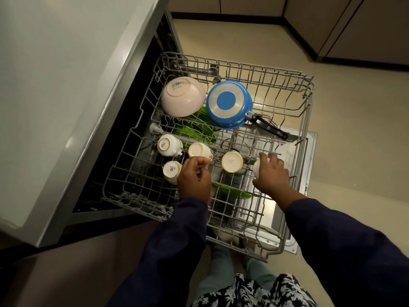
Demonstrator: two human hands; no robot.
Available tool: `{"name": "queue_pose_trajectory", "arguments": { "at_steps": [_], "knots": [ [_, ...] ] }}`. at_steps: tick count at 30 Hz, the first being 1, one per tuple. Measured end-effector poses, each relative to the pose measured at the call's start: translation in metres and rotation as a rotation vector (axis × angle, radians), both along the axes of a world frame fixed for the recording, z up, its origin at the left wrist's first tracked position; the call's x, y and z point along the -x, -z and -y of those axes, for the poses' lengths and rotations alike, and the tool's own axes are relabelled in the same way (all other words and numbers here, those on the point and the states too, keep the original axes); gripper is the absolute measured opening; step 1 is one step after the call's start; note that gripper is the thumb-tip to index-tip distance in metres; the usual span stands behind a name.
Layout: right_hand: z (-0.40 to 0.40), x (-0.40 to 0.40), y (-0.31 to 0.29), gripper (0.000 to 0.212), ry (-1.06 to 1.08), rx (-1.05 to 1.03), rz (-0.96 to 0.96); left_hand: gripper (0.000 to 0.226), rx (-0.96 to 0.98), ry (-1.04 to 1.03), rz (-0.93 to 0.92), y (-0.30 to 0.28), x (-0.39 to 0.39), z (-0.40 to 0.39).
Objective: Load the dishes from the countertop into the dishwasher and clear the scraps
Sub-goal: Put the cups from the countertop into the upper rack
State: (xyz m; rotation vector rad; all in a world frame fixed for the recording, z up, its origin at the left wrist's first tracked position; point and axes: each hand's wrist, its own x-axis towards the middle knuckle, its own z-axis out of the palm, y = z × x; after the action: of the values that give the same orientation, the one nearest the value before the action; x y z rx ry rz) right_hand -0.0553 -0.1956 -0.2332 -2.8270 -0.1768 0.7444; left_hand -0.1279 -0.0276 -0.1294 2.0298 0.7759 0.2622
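Observation:
The dishwasher's upper wire rack (307,100) is pulled out over the open door (309,140). On it lie an upturned pink bowl (181,96), an upturned blue saucepan (228,103) and several upturned white cups (168,145). My left hand (194,178) has its fingers curled against a floral cup (198,149) in the front row and pinches its side. My right hand (272,173) grips a white cup (257,168) at the right end of the row, beside another cup (232,161). Green plates (199,129) show through the wires from the rack below.
The grey countertop (55,96) overhangs the dishwasher on the left. The right half and back of the upper rack hold nothing. Beige floor and cabinet fronts (354,29) lie beyond. My legs stand just in front of the rack.

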Motion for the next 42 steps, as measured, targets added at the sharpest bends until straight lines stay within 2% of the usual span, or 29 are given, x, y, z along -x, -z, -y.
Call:
{"name": "queue_pose_trajectory", "arguments": {
  "at_steps": [4, 9, 13, 19, 23, 31, 36, 42],
  "knots": [
    [0.003, 0.001, -0.006, 0.091, -0.016, 0.028, -0.023, 0.012, -0.038, -0.028, -0.013, -0.007, 0.002, -0.004],
    [0.002, -0.003, -0.031, 0.076, -0.113, -0.026, 0.039, 0.013, -0.069, -0.028, 0.018, -0.028, 0.004, -0.011],
    [-0.019, -0.014, -0.075, 0.052, -0.218, -0.187, 0.175, 0.014, -0.093, -0.086, 0.032, -0.065, 0.003, -0.014],
    [-0.087, -0.012, -0.158, 0.026, -0.383, -0.512, 0.338, 0.018, -0.173, -0.147, 0.145, -0.129, 0.024, -0.034],
    [-0.141, 0.011, -0.209, 0.015, -0.476, -0.689, 0.395, 0.018, -0.235, -0.226, 0.229, -0.171, 0.055, -0.059],
    [-0.276, 0.117, -0.303, 0.009, -0.74, -0.991, 0.45, 0.021, -0.347, -0.567, 0.363, -0.244, 0.188, -0.163],
    [-0.364, 0.23, -0.338, 0.016, -0.943, -1.014, 0.403, 0.02, -0.429, -0.782, 0.376, -0.269, 0.322, -0.225],
    [-0.452, 0.392, -0.359, 0.019, -1.197, -1.091, 0.29, 0.022, -0.492, -1.069, 0.302, -0.292, 0.494, -0.281]
  ]
}}
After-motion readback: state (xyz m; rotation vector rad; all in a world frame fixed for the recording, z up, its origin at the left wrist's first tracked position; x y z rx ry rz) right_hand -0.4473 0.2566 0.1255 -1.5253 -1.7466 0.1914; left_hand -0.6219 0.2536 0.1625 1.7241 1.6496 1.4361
